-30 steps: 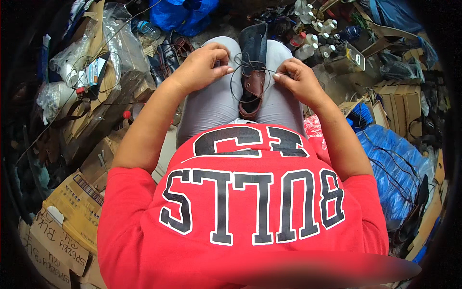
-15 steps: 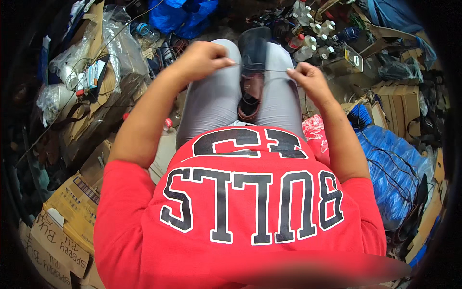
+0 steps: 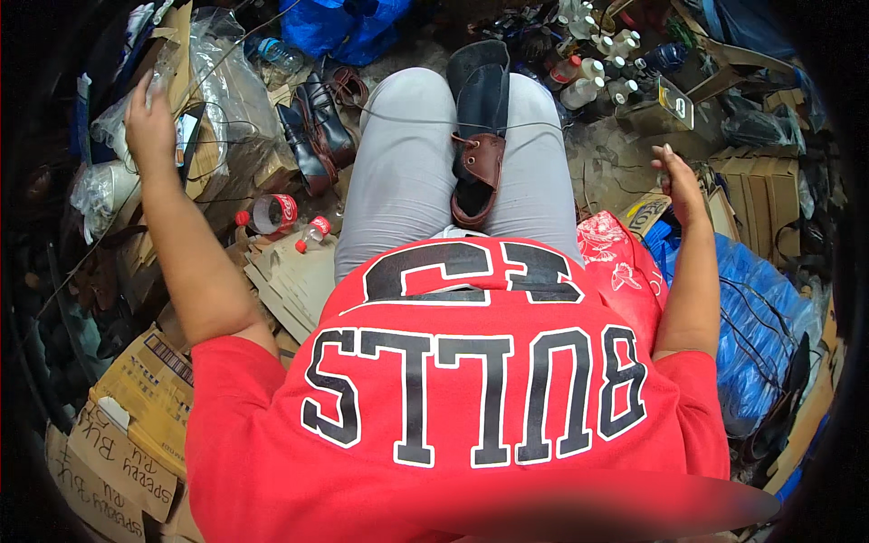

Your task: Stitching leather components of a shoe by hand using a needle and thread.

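Note:
A shoe with a brown leather heel part and a long black front part is clamped between my knees, its opening toward me. A thin dark thread passes across the shoe and over both knees. My left hand is far out to the left, raised beside clear plastic wrapping, fingers bent together on the thread. Out to the right, my right hand has its thumb and fingertips close together on the thread. The thread's outer stretches near both hands are too fine to follow clearly.
Dark lace-up shoes lie left of my knees, near clear bottles with red labels. Several small bottles stand far right. Cardboard and blue plastic-wrapped goods crowd the right; cartons lie left.
Both hands have swung outward from above my knees, the left one much farther. The thread lies lower across the knees, and the shoe stays between them.

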Tool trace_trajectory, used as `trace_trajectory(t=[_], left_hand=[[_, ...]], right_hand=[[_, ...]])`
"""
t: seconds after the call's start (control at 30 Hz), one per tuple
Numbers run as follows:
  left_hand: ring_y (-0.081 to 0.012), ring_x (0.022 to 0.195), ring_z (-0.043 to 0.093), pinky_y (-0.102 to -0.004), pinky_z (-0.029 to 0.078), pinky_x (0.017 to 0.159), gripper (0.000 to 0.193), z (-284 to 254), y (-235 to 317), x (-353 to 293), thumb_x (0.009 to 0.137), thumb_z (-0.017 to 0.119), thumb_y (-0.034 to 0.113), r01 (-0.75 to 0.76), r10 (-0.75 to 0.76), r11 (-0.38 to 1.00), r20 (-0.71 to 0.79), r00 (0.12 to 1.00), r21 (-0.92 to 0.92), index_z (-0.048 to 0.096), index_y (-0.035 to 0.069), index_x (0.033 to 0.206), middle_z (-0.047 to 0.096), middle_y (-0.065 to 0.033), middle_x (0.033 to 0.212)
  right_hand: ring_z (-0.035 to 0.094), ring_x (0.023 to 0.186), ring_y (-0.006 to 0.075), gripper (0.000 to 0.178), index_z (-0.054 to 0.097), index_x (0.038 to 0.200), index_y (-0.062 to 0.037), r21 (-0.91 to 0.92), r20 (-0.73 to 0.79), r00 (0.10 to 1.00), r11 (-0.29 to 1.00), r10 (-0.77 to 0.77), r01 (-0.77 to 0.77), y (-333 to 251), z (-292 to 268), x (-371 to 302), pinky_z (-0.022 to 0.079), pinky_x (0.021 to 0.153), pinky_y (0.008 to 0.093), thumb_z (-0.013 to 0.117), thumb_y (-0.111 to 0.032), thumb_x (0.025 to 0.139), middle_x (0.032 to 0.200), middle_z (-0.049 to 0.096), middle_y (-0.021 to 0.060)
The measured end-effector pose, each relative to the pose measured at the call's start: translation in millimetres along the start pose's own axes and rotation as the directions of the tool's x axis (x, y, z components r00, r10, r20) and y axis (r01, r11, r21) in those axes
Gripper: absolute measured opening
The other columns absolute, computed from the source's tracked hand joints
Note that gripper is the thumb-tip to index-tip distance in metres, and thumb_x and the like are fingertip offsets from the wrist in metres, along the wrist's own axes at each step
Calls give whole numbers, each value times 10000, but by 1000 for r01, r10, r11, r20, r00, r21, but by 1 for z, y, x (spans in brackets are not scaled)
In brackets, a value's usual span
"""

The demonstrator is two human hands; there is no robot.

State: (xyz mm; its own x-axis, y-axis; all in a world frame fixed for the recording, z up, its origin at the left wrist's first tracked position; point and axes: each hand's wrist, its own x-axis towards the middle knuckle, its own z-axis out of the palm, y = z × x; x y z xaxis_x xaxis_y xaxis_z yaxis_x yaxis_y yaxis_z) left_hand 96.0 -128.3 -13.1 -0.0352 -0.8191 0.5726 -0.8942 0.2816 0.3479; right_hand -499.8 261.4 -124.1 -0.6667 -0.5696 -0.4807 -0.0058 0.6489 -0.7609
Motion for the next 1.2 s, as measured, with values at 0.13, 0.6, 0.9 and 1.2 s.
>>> trace_trajectory(t=[0.13,0.6,0.9,1.2], left_hand=[[-182,1145,533,-300,413,978,412,37,148,-75,793,639,-19,-180,582,609,280,764,-773,591,56,1195,548,-104,1275],[-168,970,510,-293,437,814,763,124,245,-125,558,873,215,150,769,557,575,279,-817,520,103,1226,477,-101,1255],[-273,871,598,-366,480,774,365,93,261,-116,630,794,222,-436,828,552,527,190,-710,674,72,939,604,-85,937],[-220,841,566,-314,439,767,222,116,249,-117,705,748,194,-119,792,604,610,-17,-788,673,31,835,564,-63,857]], right_hand=[[548,966,115,356,588,1227,-81,-253,166,953,924,-252,289,-33,18,-16,440,800,253,521,-162,886,1146,608,64],[614,779,143,147,697,856,-58,-95,434,626,657,-649,748,-122,152,-67,489,698,264,679,16,730,843,592,44],[624,757,193,140,710,828,-113,-215,526,535,505,-661,836,-125,157,-56,497,696,298,698,-36,711,814,596,58],[625,752,233,122,708,813,-122,-320,577,431,293,-694,901,-133,161,-60,497,689,311,702,-60,709,791,597,75]])
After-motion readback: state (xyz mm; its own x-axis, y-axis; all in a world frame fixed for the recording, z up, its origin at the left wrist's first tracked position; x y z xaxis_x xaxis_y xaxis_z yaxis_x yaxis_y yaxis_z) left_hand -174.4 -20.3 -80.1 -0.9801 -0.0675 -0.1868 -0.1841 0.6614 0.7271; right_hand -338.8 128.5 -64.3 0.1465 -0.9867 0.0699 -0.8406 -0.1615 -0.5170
